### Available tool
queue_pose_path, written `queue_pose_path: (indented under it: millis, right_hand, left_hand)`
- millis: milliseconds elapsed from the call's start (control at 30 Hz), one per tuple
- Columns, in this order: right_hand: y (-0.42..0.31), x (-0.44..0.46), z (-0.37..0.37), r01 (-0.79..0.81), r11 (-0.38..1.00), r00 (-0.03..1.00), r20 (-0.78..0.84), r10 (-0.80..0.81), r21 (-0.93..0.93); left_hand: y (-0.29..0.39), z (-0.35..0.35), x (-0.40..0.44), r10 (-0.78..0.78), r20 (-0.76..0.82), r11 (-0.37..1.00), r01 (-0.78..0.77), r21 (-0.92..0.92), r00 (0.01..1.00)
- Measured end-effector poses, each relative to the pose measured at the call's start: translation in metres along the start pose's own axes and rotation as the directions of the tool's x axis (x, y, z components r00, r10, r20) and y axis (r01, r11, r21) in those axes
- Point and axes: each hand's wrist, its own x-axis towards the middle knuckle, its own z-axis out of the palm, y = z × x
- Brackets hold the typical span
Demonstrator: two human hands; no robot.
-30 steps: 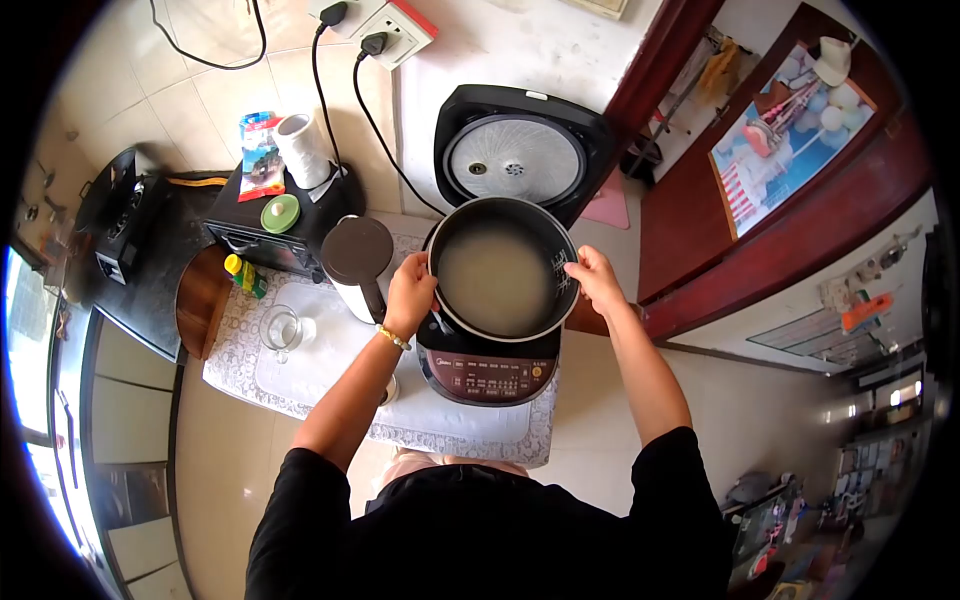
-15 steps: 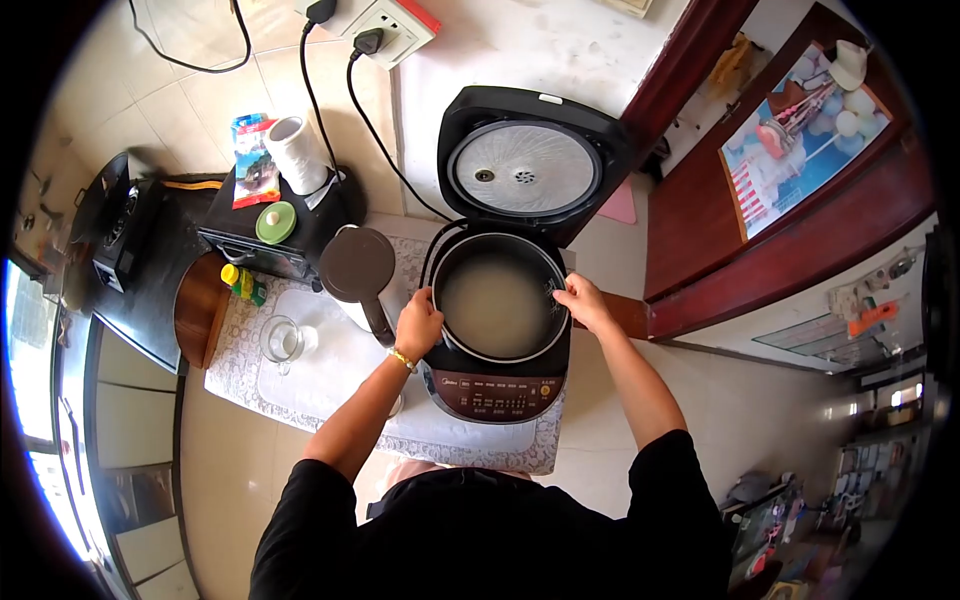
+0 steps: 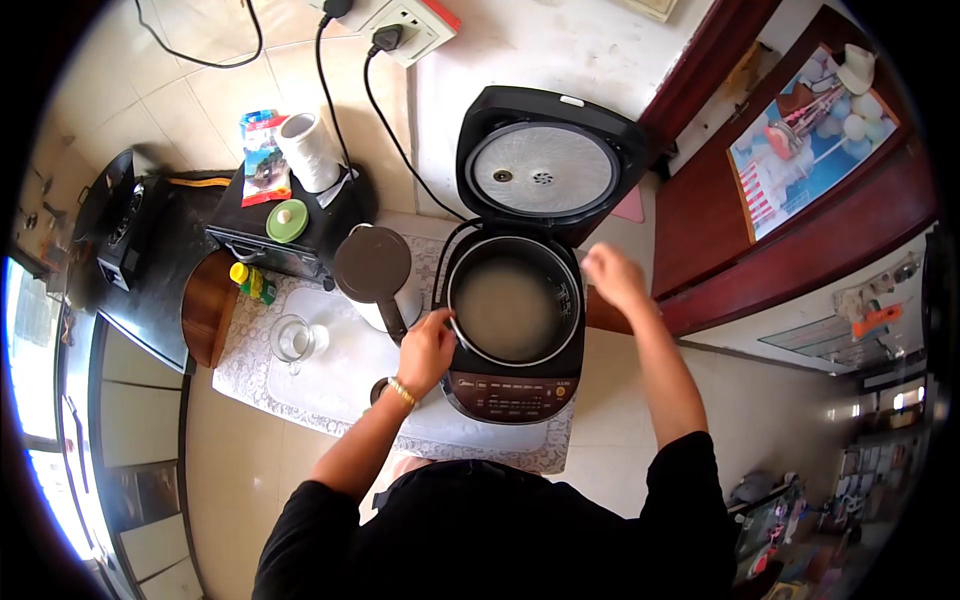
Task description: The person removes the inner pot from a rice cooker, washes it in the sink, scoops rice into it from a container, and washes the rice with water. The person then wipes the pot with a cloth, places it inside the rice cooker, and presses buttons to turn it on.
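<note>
The dark inner pot (image 3: 568, 300), with cloudy liquid (image 3: 508, 308) in it, sits inside the rice cooker (image 3: 512, 397). The cooker's lid (image 3: 545, 168) stands raised behind it. At the pot's left rim my left hand (image 3: 428, 348) is closed, thumb and fingers pinched on the edge. My right hand (image 3: 615, 275) is off the pot, just right of the rim and in the air; motion blurs its curled fingers, and I cannot make out anything in them. Left of the cooker stands a jug with a brown lid (image 3: 372, 264).
A glass cup (image 3: 291, 338) and a yellow-capped bottle (image 3: 252, 282) stand on the lace-covered table (image 3: 340, 375). Behind them, a black oven (image 3: 270, 255) carries a green lid (image 3: 287, 221), a plastic roll (image 3: 309, 152) and packets (image 3: 265, 165). Cords hang from the wall socket (image 3: 405, 30).
The pot has gone down into the cooker. My right hand has let go of its rim and moved up and away to the right. My left hand has stayed at the left rim.
</note>
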Motion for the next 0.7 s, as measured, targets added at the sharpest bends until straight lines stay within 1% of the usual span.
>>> queue_pose_path:
  millis: [33, 67, 100, 133, 167, 200, 233, 267, 300, 367, 400, 433, 467, 500, 567, 600, 700]
  right_hand:
    - [-0.017, 0.007, -0.025, 0.041, 0.993, 0.988, -0.15, -0.024, 0.112]
    - [-0.025, 0.017, -0.044, 0.301, 0.953, 0.852, -0.455, -0.258, 0.023]
    - [-0.05, 0.02, -0.077, 0.381, 0.923, 0.742, -0.581, -0.334, -0.043]
    - [-0.058, 0.032, -0.1, 0.425, 0.867, 0.585, -0.652, -0.482, -0.259]
    - [-0.069, 0.04, -0.117, 0.417, 0.85, 0.509, -0.692, -0.512, -0.322]
    - [-0.08, 0.048, -0.132, 0.412, 0.819, 0.437, -0.703, -0.561, -0.398]
    - [-0.09, 0.058, -0.141, 0.389, 0.813, 0.438, -0.689, -0.578, -0.434]
    - [-0.092, 0.072, -0.143, 0.343, 0.793, 0.416, -0.675, -0.609, -0.504]
    - [-0.087, 0.089, -0.142, 0.321, 0.789, 0.462, -0.641, -0.613, -0.524]
    - [-0.078, 0.112, -0.128, 0.271, 0.854, 0.631, -0.588, -0.506, -0.444]
    - [-0.076, 0.115, -0.127, 0.238, 0.948, 0.834, -0.457, -0.311, -0.21]
    - [-0.073, 0.117, -0.123, 0.2, 0.98, 0.925, -0.333, -0.185, 0.012]
    - [-0.071, 0.115, -0.119, 0.292, 0.957, 0.881, -0.39, -0.27, -0.003]
    - [-0.071, 0.109, -0.117, 0.377, 0.926, 0.828, -0.44, -0.348, -0.025]
    - [-0.074, 0.088, -0.12, 0.377, 0.926, 0.835, -0.424, -0.351, -0.023]
    - [-0.078, 0.073, -0.12, 0.377, 0.926, 0.84, -0.414, -0.351, -0.02]
    - [-0.09, 0.017, -0.118, 0.433, 0.901, 0.813, -0.425, -0.397, -0.015]
  left_hand:
    - [0.005, -0.008, -0.01, -0.018, -0.028, 0.992, 0.014, -0.126, 0.999]
    - [0.0, -0.014, -0.024, -0.103, -0.154, 0.986, 0.081, -0.144, 0.983]
    - [-0.006, -0.021, -0.034, -0.186, -0.275, 0.975, 0.143, -0.168, 0.943]
    - [-0.004, -0.03, -0.037, -0.305, -0.36, 0.946, 0.235, -0.225, 0.882]
    - [-0.016, -0.031, -0.038, -0.328, -0.433, 0.941, 0.251, -0.226, 0.839]
    - [-0.017, -0.03, -0.035, -0.316, -0.436, 0.944, 0.234, -0.232, 0.843]
    - [-0.019, -0.028, -0.029, -0.302, -0.44, 0.947, 0.214, -0.239, 0.846]
    - [-0.033, -0.022, -0.025, -0.324, -0.293, 0.903, 0.202, -0.379, 0.9]
    - [-0.031, -0.023, -0.018, -0.399, -0.153, 0.886, 0.338, -0.317, 0.904]
    - [-0.048, -0.015, -0.009, -0.413, -0.167, 0.896, 0.367, -0.249, 0.895]
    - [-0.052, -0.016, -0.008, -0.375, -0.178, 0.915, 0.333, -0.227, 0.91]
    - [-0.057, -0.019, -0.009, -0.339, -0.185, 0.931, 0.301, -0.206, 0.922]
    - [-0.066, -0.024, -0.011, -0.367, -0.177, 0.924, 0.337, -0.181, 0.913]
    - [-0.062, -0.037, -0.01, -0.355, -0.174, 0.933, 0.336, -0.13, 0.919]
    - [-0.075, -0.054, -0.011, -0.307, -0.136, 0.947, 0.287, -0.146, 0.942]
    - [-0.077, -0.061, -0.009, -0.307, -0.089, 0.943, 0.291, -0.159, 0.947]
    - [-0.083, -0.078, -0.005, -0.266, -0.016, 0.951, 0.26, -0.165, 0.964]
